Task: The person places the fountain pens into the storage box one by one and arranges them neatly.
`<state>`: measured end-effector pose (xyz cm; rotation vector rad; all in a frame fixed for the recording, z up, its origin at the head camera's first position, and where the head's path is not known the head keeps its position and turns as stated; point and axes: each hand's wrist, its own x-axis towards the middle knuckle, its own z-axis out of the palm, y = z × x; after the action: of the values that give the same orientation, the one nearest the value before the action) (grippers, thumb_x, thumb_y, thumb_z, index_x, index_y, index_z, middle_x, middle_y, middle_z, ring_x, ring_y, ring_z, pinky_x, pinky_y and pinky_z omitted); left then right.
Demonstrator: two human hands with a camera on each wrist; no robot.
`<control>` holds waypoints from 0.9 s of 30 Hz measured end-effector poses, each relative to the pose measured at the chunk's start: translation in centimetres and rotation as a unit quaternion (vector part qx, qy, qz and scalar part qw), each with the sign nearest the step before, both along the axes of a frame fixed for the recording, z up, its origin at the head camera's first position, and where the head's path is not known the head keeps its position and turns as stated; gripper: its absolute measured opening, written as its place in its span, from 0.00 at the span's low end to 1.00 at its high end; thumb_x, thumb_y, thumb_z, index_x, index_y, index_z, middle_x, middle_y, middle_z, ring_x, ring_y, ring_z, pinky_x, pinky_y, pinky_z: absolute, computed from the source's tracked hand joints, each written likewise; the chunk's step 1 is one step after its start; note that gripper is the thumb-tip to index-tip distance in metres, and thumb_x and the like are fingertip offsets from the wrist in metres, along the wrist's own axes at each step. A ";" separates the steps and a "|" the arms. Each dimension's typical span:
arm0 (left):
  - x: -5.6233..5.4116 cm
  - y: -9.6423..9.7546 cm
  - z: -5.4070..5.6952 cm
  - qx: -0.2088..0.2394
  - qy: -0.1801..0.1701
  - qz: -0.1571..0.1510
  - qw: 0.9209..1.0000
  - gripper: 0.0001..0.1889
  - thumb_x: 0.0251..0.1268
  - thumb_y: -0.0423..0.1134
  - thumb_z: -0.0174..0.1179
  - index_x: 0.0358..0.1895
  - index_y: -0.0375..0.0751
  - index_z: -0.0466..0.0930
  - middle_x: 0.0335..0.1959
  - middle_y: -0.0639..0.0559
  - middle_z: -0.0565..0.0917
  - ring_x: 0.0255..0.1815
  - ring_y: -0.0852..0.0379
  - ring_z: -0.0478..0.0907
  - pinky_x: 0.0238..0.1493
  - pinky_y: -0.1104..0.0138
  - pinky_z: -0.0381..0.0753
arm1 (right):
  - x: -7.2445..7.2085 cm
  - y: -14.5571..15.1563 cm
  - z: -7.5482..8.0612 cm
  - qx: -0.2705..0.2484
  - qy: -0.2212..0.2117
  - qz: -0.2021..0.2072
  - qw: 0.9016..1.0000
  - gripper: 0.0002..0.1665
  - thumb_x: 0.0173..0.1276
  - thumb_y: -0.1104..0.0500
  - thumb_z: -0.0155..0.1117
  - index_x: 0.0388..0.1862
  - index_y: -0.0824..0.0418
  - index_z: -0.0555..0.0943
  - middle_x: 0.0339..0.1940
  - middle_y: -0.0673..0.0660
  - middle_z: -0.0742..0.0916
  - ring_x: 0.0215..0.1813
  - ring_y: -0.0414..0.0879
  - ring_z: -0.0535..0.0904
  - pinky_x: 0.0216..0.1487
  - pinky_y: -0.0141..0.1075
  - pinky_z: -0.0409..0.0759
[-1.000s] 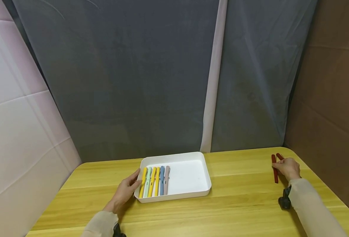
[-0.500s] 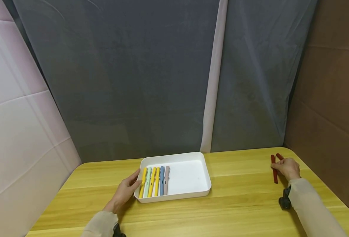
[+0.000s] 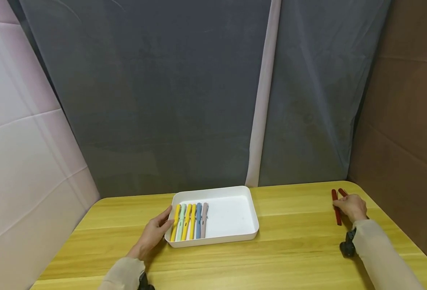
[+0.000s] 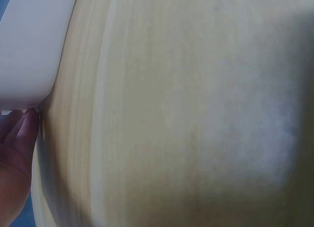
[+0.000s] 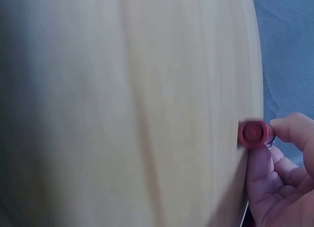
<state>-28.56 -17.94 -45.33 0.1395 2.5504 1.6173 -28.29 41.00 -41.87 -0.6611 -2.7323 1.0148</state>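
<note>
My left hand (image 3: pixel 152 237) holds the left side of a white tray (image 3: pixel 235 217), thumb at the rim and fingers along the outer wall. Capped pens lie side by side in the tray's left half: yellow ones (image 3: pixel 186 222), a mint green one (image 3: pixel 181 222), a blue one (image 3: pixel 198 221) and a dusty pink one (image 3: pixel 204 220). Far to the right, my right hand (image 3: pixel 352 206) pinches a dark red pen (image 3: pixel 334 195) between thumb and fingers. In the right wrist view the end of that red pen (image 5: pixel 253 133) points at the camera. A second red pen (image 3: pixel 342 192) lies beyond the hand, partly hidden by it.
The wooden table (image 3: pixel 289 241) has a rounded far right corner close to the right hand. A grey curtain (image 3: pixel 162 100) hangs behind it. A pale panel (image 3: pixel 28 141) stands at the left and a brown one (image 3: pixel 405 141) at the right.
Hardly anything differs: the near end of the red pen in my right hand has swung slightly to the right. My left hand and the tray stay put.
</note>
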 end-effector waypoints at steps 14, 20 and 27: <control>-0.2 0.0 0.0 0.005 0.010 -0.002 1.000 0.29 0.72 0.34 0.48 0.73 0.36 0.51 0.73 0.38 0.54 0.73 0.43 0.51 0.69 0.52 0.56 | 0.2 -0.3 0.0 -0.025 0.016 -0.011 0.999 0.16 0.60 0.55 0.62 0.29 0.70 0.81 0.17 0.53 0.80 0.26 0.50 0.72 0.24 0.36 0.66; -0.2 0.0 -0.1 0.001 0.012 -0.002 1.000 0.30 0.71 0.33 0.49 0.73 0.35 0.51 0.73 0.39 0.55 0.73 0.44 0.51 0.69 0.53 0.56 | 0.1 -0.6 -0.3 -0.056 0.034 -0.003 0.998 0.18 0.62 0.55 0.62 0.35 0.73 0.80 0.17 0.50 0.78 0.22 0.45 0.71 0.21 0.37 0.68; -0.2 0.0 -0.2 0.001 0.016 -0.004 1.000 0.30 0.71 0.33 0.49 0.73 0.35 0.51 0.73 0.38 0.56 0.73 0.43 0.52 0.68 0.53 0.57 | -0.1 -1.1 -0.4 -0.108 0.061 0.011 0.992 0.21 0.64 0.58 0.62 0.42 0.79 0.77 0.23 0.52 0.82 0.20 0.36 0.76 0.22 0.32 0.75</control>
<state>-28.74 -17.96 -45.51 0.1774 2.5679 1.6292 -28.40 39.92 -42.26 -0.5796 -2.5535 1.3242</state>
